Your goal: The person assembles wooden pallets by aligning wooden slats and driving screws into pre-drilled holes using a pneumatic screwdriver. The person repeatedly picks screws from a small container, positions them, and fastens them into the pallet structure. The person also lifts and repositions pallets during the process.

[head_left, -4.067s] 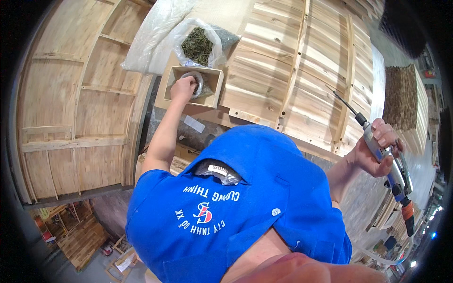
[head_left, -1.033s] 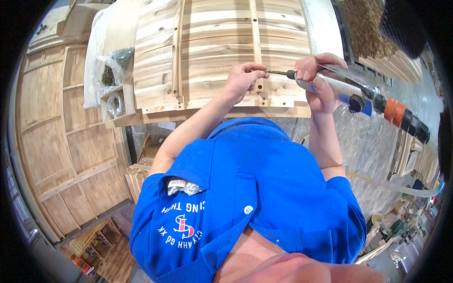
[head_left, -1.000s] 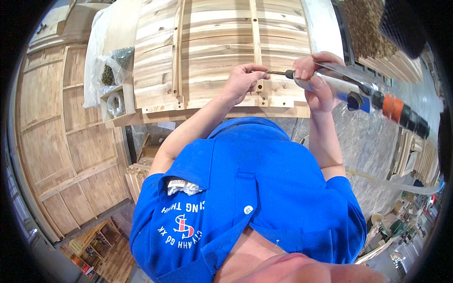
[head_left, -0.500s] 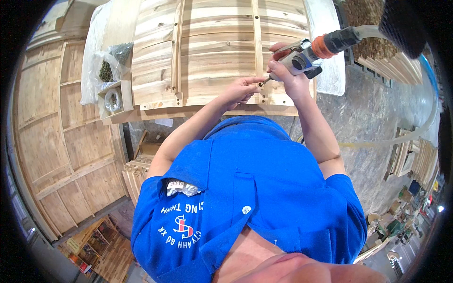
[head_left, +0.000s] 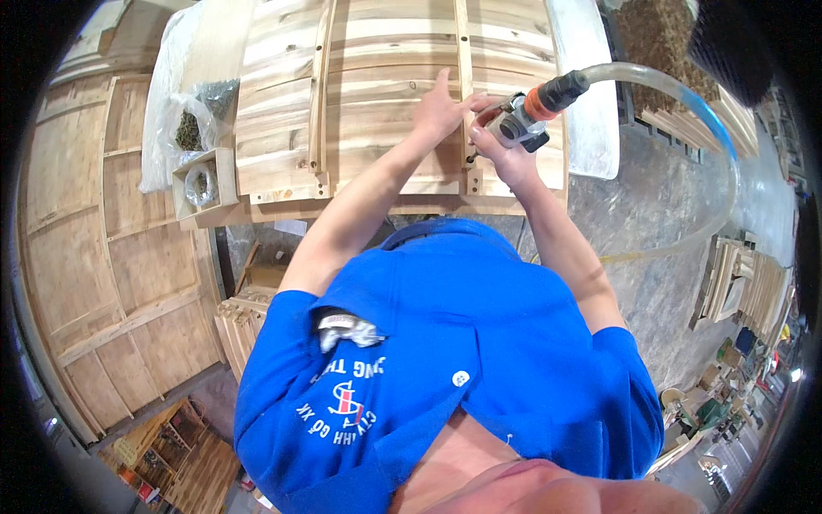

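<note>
The biggest thing in front of me is the slatted wooden panel, lying flat at the far side with two upright battens across it. I have both hands on the right batten. My right hand is clenched around the body of a pneumatic screwdriver, its tip pressed down against the batten near the panel's near edge; a clear air hose runs from its orange coupling out to the right and curls back toward me. My left hand rests just left of the tool, thumb and forefinger pinched at the tip, other fingers loose with one pointing away; whether a screw sits between them I cannot tell.

As I judge it, the fastening is partway: dark holes or screw heads show at the near ends of both battens, and the far stretches are too small to read.

To the far left, a clear plastic bag holds dark screws, and nearer beside it an open wooden box holds a coil of something grey. A white strip lies along the panel's right edge. I see no readable signs on the bench.
</note>
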The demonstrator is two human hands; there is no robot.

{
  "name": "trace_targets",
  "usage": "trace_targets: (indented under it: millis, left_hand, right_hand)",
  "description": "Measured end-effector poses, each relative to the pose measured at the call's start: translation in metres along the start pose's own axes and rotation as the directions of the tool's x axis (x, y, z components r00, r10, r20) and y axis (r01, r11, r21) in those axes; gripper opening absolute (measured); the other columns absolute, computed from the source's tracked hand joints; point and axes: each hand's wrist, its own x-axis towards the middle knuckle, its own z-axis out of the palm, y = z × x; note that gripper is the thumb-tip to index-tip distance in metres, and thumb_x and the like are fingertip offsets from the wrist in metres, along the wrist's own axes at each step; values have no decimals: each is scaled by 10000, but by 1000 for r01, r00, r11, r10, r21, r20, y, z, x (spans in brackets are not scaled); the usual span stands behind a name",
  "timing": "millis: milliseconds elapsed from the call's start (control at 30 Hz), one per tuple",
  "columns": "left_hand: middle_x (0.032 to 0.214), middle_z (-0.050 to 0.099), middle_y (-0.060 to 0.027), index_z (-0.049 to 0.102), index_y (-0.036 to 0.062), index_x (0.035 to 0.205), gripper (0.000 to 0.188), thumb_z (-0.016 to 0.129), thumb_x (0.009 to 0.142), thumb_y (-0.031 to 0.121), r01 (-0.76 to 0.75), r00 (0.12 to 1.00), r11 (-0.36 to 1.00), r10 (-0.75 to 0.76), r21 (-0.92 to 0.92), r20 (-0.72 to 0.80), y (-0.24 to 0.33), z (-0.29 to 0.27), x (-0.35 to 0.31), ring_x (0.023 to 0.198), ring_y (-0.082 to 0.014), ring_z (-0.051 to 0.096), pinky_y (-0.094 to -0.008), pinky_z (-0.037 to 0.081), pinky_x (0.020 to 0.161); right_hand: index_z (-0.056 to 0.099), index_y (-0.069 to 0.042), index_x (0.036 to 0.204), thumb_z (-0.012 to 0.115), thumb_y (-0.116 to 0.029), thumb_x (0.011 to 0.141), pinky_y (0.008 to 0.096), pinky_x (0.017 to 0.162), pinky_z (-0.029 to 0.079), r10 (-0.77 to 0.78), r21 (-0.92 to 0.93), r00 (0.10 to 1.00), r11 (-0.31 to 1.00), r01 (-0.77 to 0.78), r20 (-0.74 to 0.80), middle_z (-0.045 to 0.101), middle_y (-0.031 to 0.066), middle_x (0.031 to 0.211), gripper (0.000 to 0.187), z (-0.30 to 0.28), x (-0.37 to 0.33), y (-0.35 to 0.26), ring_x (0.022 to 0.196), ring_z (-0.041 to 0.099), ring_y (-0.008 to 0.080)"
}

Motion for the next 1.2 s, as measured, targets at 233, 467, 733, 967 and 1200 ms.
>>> trace_targets:
  millis: [233, 467, 733, 967, 1200]
  left_hand:
    - [851, 646, -158, 273, 77, 1338, 752, 594, 720, 362, 84, 991, 981, -101, 176, 88, 26, 11, 23, 798, -317, 635, -424, 494, 693]
    - [785, 647, -148, 297, 94, 1323, 689, 555, 731, 336, 92, 994, 977, -101, 194, 37, 25, 17, 21, 735, -316, 637, -422, 493, 671]
    - [772, 640, -159, 326, 91, 1255, 627, 600, 745, 329, 26, 998, 989, -34, 148, 52, 28, 8, 16, 743, -343, 630, -440, 486, 667]
    - [765, 635, -180, 317, 95, 1273, 648, 594, 746, 353, -3, 999, 992, -2, 122, 37, 25, 12, 19, 744, -363, 626, -463, 478, 657]
    - [799, 642, -186, 268, 75, 1363, 760, 569, 725, 359, 61, 995, 985, -72, 159, 68, 22, 17, 23, 762, -352, 630, -449, 486, 704]
  right_hand:
    - [558, -51, 929, 697, -136, 721, 257, 687, 454, -54, -82, 998, 995, 52, -27, 589, 16, 821, 264, 1, -6, -2, 737, 547, 92]
    - [527, -52, 1029, 668, -127, 757, 245, 635, 444, -119, -100, 993, 988, 117, -8, 536, 17, 805, 315, -3, -8, 12, 710, 527, 92]
    - [567, -48, 980, 676, -87, 726, 231, 631, 458, 14, 41, 999, 999, -12, -51, 574, -11, 786, 280, -3, -5, 2, 695, 539, 69]
    - [525, -46, 1024, 666, -144, 736, 257, 627, 454, -21, -3, 1000, 1000, 21, -15, 552, 16, 782, 336, -8, 1, 10, 688, 543, 100]
    - [575, -54, 942, 663, -104, 711, 247, 619, 454, -7, 7, 999, 1000, 8, -54, 558, -5, 754, 251, -7, 2, 13, 666, 531, 81]
